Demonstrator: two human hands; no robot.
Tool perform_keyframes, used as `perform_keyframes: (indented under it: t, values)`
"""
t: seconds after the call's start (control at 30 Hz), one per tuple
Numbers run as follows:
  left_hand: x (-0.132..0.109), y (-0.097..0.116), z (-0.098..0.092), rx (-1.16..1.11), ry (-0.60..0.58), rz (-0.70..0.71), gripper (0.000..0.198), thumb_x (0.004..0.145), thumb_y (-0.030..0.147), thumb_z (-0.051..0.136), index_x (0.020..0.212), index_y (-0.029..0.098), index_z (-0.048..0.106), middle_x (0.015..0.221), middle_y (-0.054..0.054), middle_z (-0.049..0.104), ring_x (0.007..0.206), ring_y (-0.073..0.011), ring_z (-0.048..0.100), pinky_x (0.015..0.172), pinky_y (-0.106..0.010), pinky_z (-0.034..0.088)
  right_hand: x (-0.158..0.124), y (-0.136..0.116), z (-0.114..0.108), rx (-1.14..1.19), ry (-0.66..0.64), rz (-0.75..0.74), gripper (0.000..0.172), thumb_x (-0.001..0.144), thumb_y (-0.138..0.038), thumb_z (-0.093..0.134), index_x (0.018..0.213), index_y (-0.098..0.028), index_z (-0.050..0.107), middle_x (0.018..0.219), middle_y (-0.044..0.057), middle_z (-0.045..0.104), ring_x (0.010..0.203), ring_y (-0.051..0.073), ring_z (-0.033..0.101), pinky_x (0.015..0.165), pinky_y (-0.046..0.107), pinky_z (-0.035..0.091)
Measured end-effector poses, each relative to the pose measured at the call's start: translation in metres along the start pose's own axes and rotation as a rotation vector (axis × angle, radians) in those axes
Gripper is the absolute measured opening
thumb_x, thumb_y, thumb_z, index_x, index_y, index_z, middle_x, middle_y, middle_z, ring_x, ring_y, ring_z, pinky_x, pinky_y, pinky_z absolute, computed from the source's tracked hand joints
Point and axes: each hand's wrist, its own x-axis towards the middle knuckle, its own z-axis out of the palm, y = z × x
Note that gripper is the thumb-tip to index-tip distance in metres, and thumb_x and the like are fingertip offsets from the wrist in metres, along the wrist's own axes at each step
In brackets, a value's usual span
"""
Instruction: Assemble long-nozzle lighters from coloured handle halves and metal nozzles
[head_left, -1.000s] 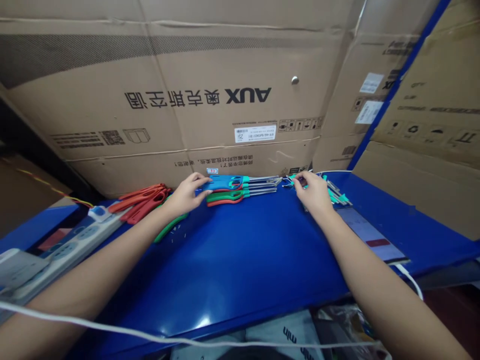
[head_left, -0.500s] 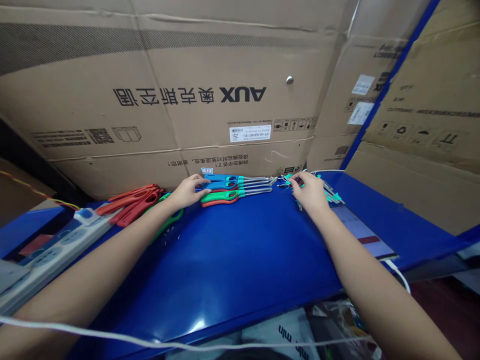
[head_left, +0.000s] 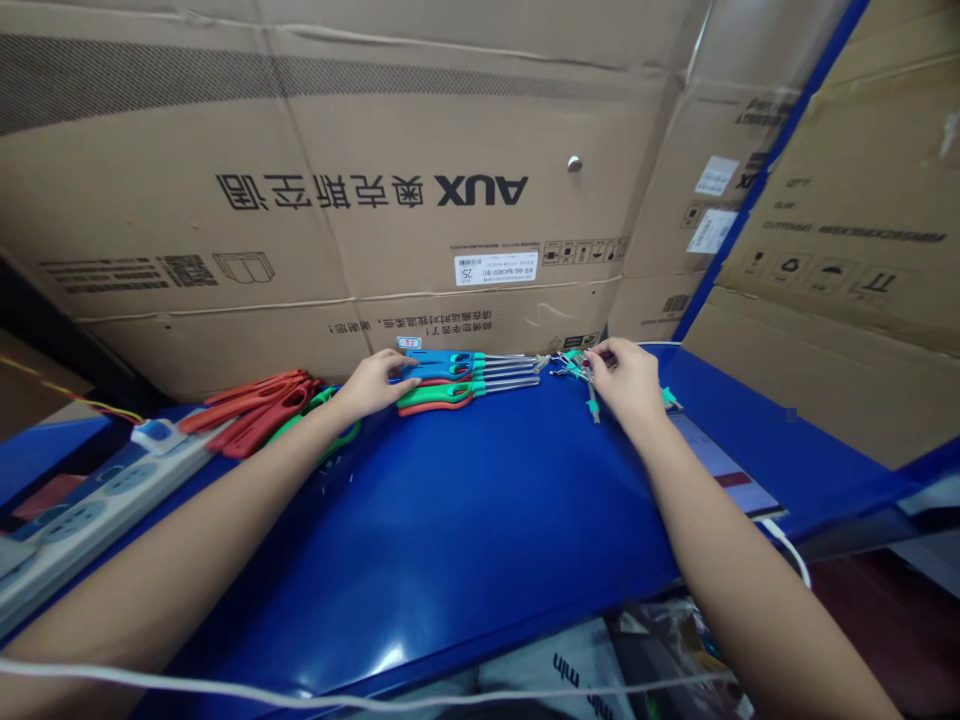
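Several long-nosed lighters (head_left: pixel 442 385) with blue, green and red handles lie side by side at the back of the blue table, metal tubes pointing right. My left hand (head_left: pixel 380 382) rests at their handle ends, fingers apart around the blue ones. Right of the tubes is a loose pile of small green and metal parts (head_left: pixel 574 365). Over this pile my right hand (head_left: pixel 622 378) has thumb and forefinger pinched together; what is between them is too small to name. One green-and-metal piece (head_left: pixel 594 408) lies just below those fingers.
Red handle shells (head_left: pixel 259 410) and green ones (head_left: pixel 322 400) lie at the left, beside a white power strip (head_left: pixel 97 510). A phone-like screen (head_left: pixel 724 465) with a white cable lies right. Cardboard (head_left: pixel 420 120) stands behind the blue table (head_left: pixel 450 520). A white cord crosses the foreground.
My right hand has shifted slightly right and turned over the small parts, and a green-and-metal piece below its fingers shows more clearly. My left hand stays at the lighter handles.
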Motion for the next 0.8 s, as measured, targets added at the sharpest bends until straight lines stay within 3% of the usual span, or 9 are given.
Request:
perform_keyframes:
  t: [0.2,0.37,0.5,0.63,0.8]
  values:
    - [-0.003,0.004,-0.002,-0.015,0.051,0.009,0.042,0.080,0.050,0.061,0.106,0.018,0.071,0.103,-0.008,0.065,0.085,-0.0215,0.064,0.085,-0.038,0.054,-0.002,0.001,0.007,-0.042,-0.132,0.033,0.011,0.077,-0.018,0.060,0.066,-0.020,0.058,0.074,0.008,0.070,0.071,0.023,0.063,0.073,0.034,0.049]
    - [-0.011,0.015,-0.011,0.003,0.171,0.034,0.039,0.084,0.048,0.058,0.103,0.016,0.069,0.102,-0.008,0.065,0.089,-0.0222,0.064,0.085,-0.035,0.054,-0.005,0.001,0.010,-0.112,-0.236,0.033,0.009,0.076,-0.014,0.061,0.069,-0.019,0.062,0.077,0.008,0.071,0.077,0.024,0.066,0.076,0.034,0.050]
    - [-0.028,0.027,-0.020,0.036,0.242,0.008,0.033,0.090,0.044,0.053,0.103,0.018,0.068,0.097,-0.007,0.065,0.087,-0.0208,0.063,0.083,-0.033,0.053,-0.008,0.006,0.013,-0.197,-0.381,0.066,0.005,0.075,-0.015,0.064,0.076,-0.019,0.067,0.078,0.007,0.072,0.074,0.021,0.066,0.069,0.030,0.049]
    - [-0.056,0.031,-0.034,0.210,0.107,0.021,0.030,0.090,0.043,0.051,0.100,0.019,0.065,0.101,-0.008,0.066,0.098,-0.0260,0.062,0.088,-0.037,0.050,-0.015,0.008,0.016,-0.273,-0.525,0.087,0.008,0.072,-0.020,0.070,0.080,-0.021,0.070,0.074,0.004,0.071,0.064,0.019,0.063,0.053,0.026,0.040]
    - [-0.090,0.016,-0.054,0.377,0.017,-0.072,0.034,0.086,0.048,0.054,0.099,0.018,0.063,0.100,-0.011,0.067,0.097,-0.0295,0.062,0.088,-0.040,0.050,-0.018,0.001,0.018,-0.335,-0.592,0.084,0.013,0.077,-0.025,0.069,0.089,-0.020,0.072,0.081,0.007,0.072,0.072,0.022,0.065,0.053,0.027,0.037]
